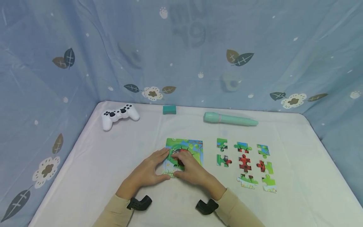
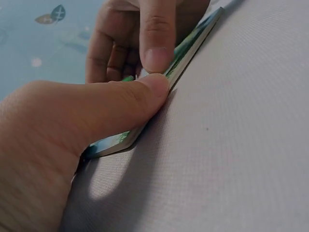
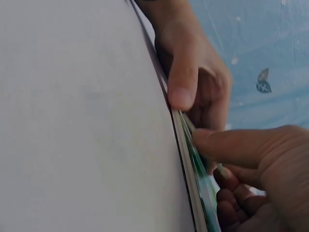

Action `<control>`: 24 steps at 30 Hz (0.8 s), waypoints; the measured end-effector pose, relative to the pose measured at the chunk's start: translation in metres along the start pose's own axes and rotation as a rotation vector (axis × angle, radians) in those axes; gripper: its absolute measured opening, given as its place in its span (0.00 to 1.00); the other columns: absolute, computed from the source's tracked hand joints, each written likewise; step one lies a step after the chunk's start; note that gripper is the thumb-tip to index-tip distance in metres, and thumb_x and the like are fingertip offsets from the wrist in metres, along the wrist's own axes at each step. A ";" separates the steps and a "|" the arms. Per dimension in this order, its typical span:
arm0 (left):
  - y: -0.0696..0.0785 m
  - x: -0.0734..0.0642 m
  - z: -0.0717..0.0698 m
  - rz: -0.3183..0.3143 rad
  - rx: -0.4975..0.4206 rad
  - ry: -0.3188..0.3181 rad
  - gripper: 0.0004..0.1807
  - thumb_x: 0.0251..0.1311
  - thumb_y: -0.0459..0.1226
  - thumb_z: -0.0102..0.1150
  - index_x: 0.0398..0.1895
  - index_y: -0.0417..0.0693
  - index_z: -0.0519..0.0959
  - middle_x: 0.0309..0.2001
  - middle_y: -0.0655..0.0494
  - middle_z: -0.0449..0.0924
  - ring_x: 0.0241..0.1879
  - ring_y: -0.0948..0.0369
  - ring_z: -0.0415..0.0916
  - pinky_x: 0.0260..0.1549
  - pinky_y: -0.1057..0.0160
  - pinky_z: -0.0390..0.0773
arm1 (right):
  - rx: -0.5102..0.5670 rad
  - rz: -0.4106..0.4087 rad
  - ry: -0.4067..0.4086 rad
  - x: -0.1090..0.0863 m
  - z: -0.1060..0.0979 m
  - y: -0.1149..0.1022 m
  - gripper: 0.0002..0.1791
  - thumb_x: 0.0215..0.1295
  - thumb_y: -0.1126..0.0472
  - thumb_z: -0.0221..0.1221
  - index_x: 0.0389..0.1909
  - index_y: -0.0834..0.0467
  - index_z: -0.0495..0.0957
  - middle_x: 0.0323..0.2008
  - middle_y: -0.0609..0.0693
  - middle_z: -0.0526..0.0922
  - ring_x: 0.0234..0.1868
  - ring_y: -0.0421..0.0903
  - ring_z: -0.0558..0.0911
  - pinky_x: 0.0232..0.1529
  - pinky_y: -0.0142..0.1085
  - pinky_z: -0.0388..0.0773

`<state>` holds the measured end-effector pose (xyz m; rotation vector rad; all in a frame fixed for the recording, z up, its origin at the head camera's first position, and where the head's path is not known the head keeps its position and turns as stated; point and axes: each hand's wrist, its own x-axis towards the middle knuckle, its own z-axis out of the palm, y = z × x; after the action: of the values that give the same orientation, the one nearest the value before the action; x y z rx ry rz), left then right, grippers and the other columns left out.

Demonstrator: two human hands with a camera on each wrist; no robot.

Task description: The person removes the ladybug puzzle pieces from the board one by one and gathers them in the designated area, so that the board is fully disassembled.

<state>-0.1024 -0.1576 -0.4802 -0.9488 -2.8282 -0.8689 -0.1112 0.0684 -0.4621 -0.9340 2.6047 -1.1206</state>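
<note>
A square picture puzzle board with a ladybug on a green leaf lies flat on the white table. My left hand steadies its near left corner, thumb at the near edge and fingers spread along the left side. Over the board, my right hand pinches a puzzle piece between thumb and fingers; most of the piece is hidden. In the right wrist view, the right thumb is close to the board's surface, near the left thumb.
Right of the board lie several loose puzzle pieces in spaced rows. A white game controller sits at the back left, a small teal block at the back edge, and a mint-green microphone-shaped object at the back right.
</note>
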 end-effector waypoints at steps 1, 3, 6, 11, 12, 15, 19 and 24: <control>0.000 -0.001 0.000 -0.002 -0.002 -0.001 0.49 0.49 0.59 0.65 0.70 0.43 0.61 0.71 0.52 0.59 0.70 0.51 0.58 0.65 0.48 0.66 | 0.007 -0.007 0.010 -0.001 0.000 0.000 0.31 0.55 0.58 0.67 0.60 0.58 0.69 0.50 0.48 0.75 0.54 0.45 0.69 0.56 0.42 0.72; -0.001 -0.002 0.001 0.002 -0.002 0.001 0.49 0.49 0.60 0.65 0.70 0.42 0.61 0.71 0.51 0.59 0.70 0.51 0.58 0.65 0.48 0.66 | 0.028 -0.015 0.025 -0.002 -0.001 0.001 0.31 0.56 0.59 0.67 0.61 0.58 0.69 0.48 0.48 0.74 0.48 0.43 0.70 0.50 0.39 0.74; -0.001 -0.003 0.001 0.009 -0.001 0.003 0.49 0.49 0.60 0.65 0.70 0.42 0.62 0.71 0.51 0.59 0.70 0.50 0.58 0.65 0.48 0.66 | 0.077 -0.018 0.025 -0.004 -0.004 0.001 0.31 0.57 0.60 0.66 0.61 0.58 0.68 0.47 0.50 0.74 0.42 0.41 0.70 0.44 0.34 0.75; 0.000 -0.002 0.002 0.003 -0.002 0.002 0.49 0.49 0.59 0.64 0.70 0.42 0.62 0.71 0.51 0.59 0.70 0.50 0.58 0.65 0.48 0.65 | 0.132 -0.020 0.019 -0.006 -0.016 0.001 0.31 0.58 0.62 0.65 0.62 0.59 0.67 0.47 0.52 0.74 0.40 0.44 0.72 0.41 0.33 0.76; 0.000 -0.002 0.002 0.002 -0.001 0.002 0.49 0.49 0.59 0.64 0.70 0.42 0.62 0.72 0.51 0.59 0.70 0.50 0.58 0.65 0.48 0.65 | 0.134 -0.021 0.020 -0.007 -0.019 0.001 0.31 0.58 0.62 0.65 0.62 0.59 0.67 0.46 0.52 0.74 0.40 0.45 0.72 0.41 0.34 0.76; 0.000 -0.001 0.002 0.006 0.000 0.001 0.49 0.50 0.59 0.64 0.70 0.42 0.62 0.72 0.51 0.59 0.70 0.50 0.58 0.65 0.48 0.65 | 0.125 -0.020 0.022 -0.013 -0.031 0.002 0.31 0.58 0.62 0.66 0.62 0.60 0.68 0.45 0.52 0.74 0.40 0.48 0.72 0.42 0.38 0.77; -0.001 0.000 0.001 -0.003 -0.001 0.002 0.49 0.49 0.59 0.65 0.69 0.41 0.62 0.71 0.51 0.59 0.70 0.50 0.57 0.66 0.49 0.64 | 0.106 -0.005 0.029 -0.029 -0.050 0.006 0.32 0.57 0.60 0.66 0.63 0.59 0.68 0.46 0.50 0.74 0.45 0.48 0.74 0.47 0.43 0.77; -0.001 0.001 0.001 -0.015 -0.003 -0.002 0.50 0.48 0.60 0.65 0.69 0.41 0.62 0.72 0.51 0.58 0.70 0.50 0.57 0.66 0.49 0.63 | 0.056 0.026 0.075 -0.058 -0.072 0.020 0.33 0.55 0.60 0.68 0.62 0.58 0.69 0.49 0.47 0.75 0.47 0.45 0.75 0.50 0.41 0.77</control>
<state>-0.1035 -0.1572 -0.4814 -0.9309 -2.8396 -0.8740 -0.1013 0.1574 -0.4308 -0.8608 2.6210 -1.2373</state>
